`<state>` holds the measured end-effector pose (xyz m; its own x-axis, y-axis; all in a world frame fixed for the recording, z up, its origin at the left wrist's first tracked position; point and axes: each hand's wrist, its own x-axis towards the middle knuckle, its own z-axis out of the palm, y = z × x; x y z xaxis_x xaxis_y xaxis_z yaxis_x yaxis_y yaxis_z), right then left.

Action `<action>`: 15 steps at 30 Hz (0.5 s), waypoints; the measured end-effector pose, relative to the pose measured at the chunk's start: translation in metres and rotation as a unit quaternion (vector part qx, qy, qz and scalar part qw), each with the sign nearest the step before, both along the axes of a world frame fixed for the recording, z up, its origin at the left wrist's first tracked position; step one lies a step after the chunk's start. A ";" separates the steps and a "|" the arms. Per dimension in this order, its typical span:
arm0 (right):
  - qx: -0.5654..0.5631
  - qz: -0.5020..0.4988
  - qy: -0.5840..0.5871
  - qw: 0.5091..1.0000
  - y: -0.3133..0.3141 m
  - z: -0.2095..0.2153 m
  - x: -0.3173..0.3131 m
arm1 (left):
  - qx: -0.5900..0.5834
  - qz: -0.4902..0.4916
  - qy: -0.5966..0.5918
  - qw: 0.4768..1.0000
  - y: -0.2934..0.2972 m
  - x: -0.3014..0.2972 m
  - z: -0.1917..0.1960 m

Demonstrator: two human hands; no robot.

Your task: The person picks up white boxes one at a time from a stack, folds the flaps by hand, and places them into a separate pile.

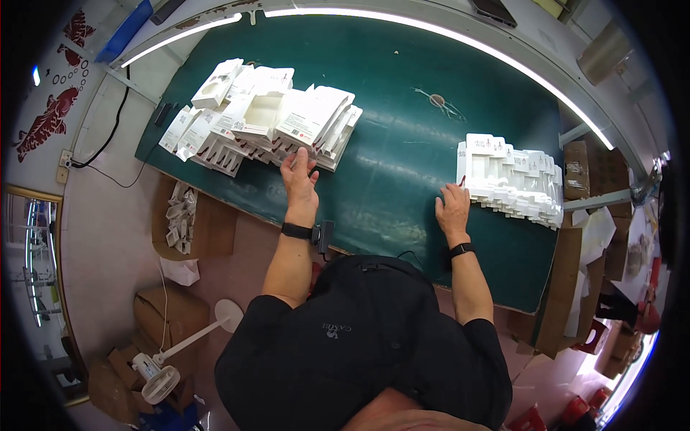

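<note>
Black fabric fills the near edge: the person's shirt, with both forearms reaching out over the dark green table [402, 144]. Each wrist carries one black band (two in all).

Left hand [300, 179]: fingers extended and laid flat, tips touching the near edge of the left pile of white folded cartons [262, 118]. Nothing is gripped; the palm appears to press down, probably to steady the fanned stack or draw one piece off it. The cartons overlap like shingles, too many and too layered to count exactly, though well over ten show.

Right hand [453, 208]: fingers loosely curled, resting on the table just beside the near left corner of the right stack of white cartons [512, 178]. A small reddish thing shows at the fingertips; whether it is pinched there cannot be told. This second stack is tidier, its pieces aligned in a row, which suggests sorted or finished pieces kept apart from the looser pile.

Two piles, then, well apart, with bare green surface between them.

Beside the table, lower left: an open cardboard box [188, 223] holding small white pieces, more brown boxes on the floor, and one white desk fan [159, 381] lying near them. Beyond the far table edge runs a curved bright light strip [445, 32].
</note>
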<state>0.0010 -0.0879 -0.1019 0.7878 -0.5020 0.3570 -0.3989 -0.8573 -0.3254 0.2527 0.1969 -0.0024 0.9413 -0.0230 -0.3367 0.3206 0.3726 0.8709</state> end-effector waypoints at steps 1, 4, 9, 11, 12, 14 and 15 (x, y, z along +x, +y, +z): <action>0.012 0.011 -0.011 1.000 0.004 -0.001 0.000 | 0.000 0.019 -0.003 1.000 -0.001 0.005 0.004; 0.027 0.021 -0.014 0.999 0.016 -0.003 -0.003 | 0.013 0.005 -0.002 1.000 -0.006 0.019 0.005; 0.034 0.029 -0.017 0.999 0.027 -0.004 -0.008 | 0.027 -0.007 -0.006 1.000 -0.010 0.029 0.011; 0.039 0.028 -0.018 0.999 0.029 -0.002 -0.010 | 0.022 -0.009 -0.003 1.000 -0.010 0.029 0.016; 0.046 0.027 -0.020 0.998 0.029 -0.001 -0.010 | 0.018 -0.009 -0.001 1.000 -0.010 0.029 0.020; 0.052 0.026 -0.023 0.998 0.031 0.001 -0.009 | 0.013 -0.010 0.000 1.000 -0.008 0.029 0.022; 0.059 0.028 -0.025 0.998 0.032 0.002 -0.009 | -0.001 -0.011 0.004 1.000 -0.007 0.028 0.022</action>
